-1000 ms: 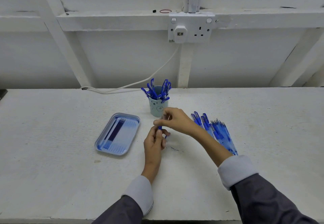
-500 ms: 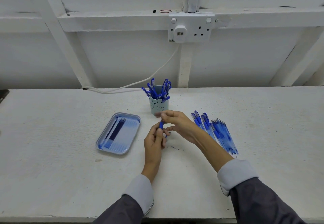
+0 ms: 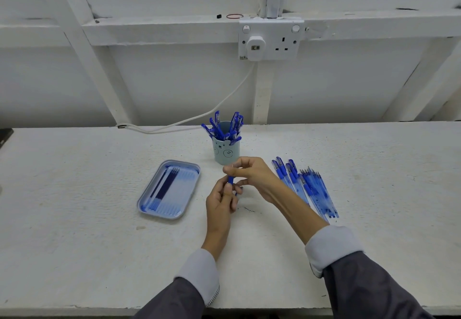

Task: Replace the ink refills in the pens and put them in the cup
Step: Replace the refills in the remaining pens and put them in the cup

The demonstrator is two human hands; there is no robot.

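Head view, as I see it: the left hand (image 3: 220,200) grips the lower barrel of a blue pen (image 3: 231,180), fingers curled round it, holding it roughly upright above the table (image 3: 74,219); the right hand (image 3: 252,172) pinches the pen's upper end between thumb and fingertips; both hands sit close together, just in front of the cup (image 3: 226,152), which stands upright, filled with blue pens (image 3: 224,126); a tray (image 3: 159,217) holding dark refills (image 3: 167,185) lies to the left; a fan of loose pens (image 3: 306,186) lies to the right, partly behind the right forearm.
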